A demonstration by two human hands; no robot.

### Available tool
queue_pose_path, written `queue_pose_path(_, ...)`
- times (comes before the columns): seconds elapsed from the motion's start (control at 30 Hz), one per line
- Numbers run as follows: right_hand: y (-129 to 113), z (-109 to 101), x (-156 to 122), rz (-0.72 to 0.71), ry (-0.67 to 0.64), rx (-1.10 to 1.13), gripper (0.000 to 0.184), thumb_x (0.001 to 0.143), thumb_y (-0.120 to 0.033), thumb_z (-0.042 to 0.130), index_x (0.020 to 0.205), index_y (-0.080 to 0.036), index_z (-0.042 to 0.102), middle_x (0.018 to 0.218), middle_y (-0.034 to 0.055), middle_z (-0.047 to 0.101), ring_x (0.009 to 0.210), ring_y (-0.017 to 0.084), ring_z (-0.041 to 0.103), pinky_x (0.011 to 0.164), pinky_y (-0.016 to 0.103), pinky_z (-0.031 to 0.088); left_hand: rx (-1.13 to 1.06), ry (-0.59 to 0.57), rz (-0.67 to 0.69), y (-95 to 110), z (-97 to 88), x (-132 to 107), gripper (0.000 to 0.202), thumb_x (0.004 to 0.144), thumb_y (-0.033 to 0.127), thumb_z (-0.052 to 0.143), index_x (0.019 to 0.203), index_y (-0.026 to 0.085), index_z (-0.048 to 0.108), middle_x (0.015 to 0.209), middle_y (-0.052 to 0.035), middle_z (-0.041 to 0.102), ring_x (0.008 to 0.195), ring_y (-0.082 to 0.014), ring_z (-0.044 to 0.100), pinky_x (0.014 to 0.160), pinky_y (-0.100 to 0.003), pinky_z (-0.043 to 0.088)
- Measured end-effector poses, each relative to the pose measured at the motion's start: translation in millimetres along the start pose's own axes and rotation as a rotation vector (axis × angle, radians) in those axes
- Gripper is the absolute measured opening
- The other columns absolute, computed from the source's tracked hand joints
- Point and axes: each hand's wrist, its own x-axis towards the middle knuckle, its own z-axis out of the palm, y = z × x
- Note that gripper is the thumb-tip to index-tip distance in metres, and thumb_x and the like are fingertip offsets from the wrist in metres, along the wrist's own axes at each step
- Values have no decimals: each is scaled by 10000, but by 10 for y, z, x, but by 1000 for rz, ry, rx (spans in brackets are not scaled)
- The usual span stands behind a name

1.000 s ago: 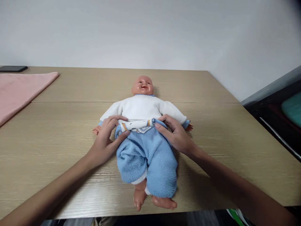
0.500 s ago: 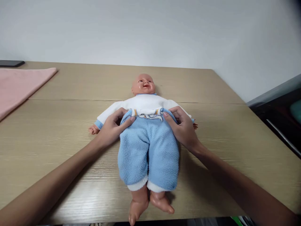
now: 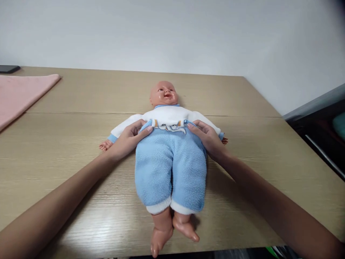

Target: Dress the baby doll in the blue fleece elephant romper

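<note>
Since a second ago the blue pants (image 3: 170, 169) ride higher up the doll (image 3: 164, 108) lying face-up mid-counter (image 3: 269, 154). Left hand (image 3: 126, 141) and right hand (image 3: 208, 138) each pinch the waistband; pulling-up step, looks nearly done.

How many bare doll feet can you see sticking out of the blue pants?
2. One foot hangs at the near table edge, toes toward the camera; the other foot lies just right of it, below the blue pants cuffs. None looks hidden.
</note>
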Motion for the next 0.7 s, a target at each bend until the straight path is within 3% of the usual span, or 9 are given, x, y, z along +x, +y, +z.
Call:
queue_pose_path(0.17,41,-295,-172,-27,-157,-292,583,965,-771,711,777,-227,619,767,-12,484,727,173,427,645,326,332,113,-195,68,-133,-226,-96,320,1040,535,687,1053,215,677,1016,-22,665,969,-233,605,916,-344,504)
queue_pose_path(0.3,108,-445,-365,10,-210,-289,506,980,-728,733,856,-241,680,843,6,552,804,205,502,715,333,421,78,-313,93,-176,-329,-193,321,1010,509,745,1187,241,746,1204,-70,748,1228,-335,630,1157,-452,481)
queue_pose_path(0.37,155,-408,-426,13,-97,-155,484,950,-746,767,919,-267,707,867,5,574,820,214,520,737,332,463,-31,-244,63,-184,-294,-265,262,1013,487,781,1130,254,750,1155,-55,739,1164,-295,644,1106,-399,507)
queue_pose_path(0.47,225,-225,-452,73,123,139,515,866,-787,832,942,-297,694,866,-3,609,827,227,562,754,339,516,-379,-77,-55,-198,-162,-355,204,1033,452,787,1081,262,726,1017,-17,714,959,-213,662,879,-302,552)
queue_pose_path(0.53,265,-86,-437,152,199,303,521,849,-782,847,997,-305,696,968,8,679,927,251,628,845,365,562,-570,-7,-124,-214,-66,-373,225,1008,445,815,1116,266,732,997,-21,725,898,-213,677,805,-305,563)
queue_pose_path(0.6,296,6,-414,195,230,374,497,877,-751,833,1049,-305,696,1068,19,710,1006,258,653,914,378,574,-630,26,-181,-239,-1,-363,254,985,442,835,1145,266,749,1015,-38,744,893,-232,694,790,-327,578)
queue_pose_path(0.7,300,-15,-383,109,152,269,375,972,-667,734,1017,-300,673,960,-3,663,897,225,616,839,349,555,-563,16,-169,-292,-17,-338,242,999,434,797,1168,267,754,1012,-46,742,891,-247,695,787,-341,579)
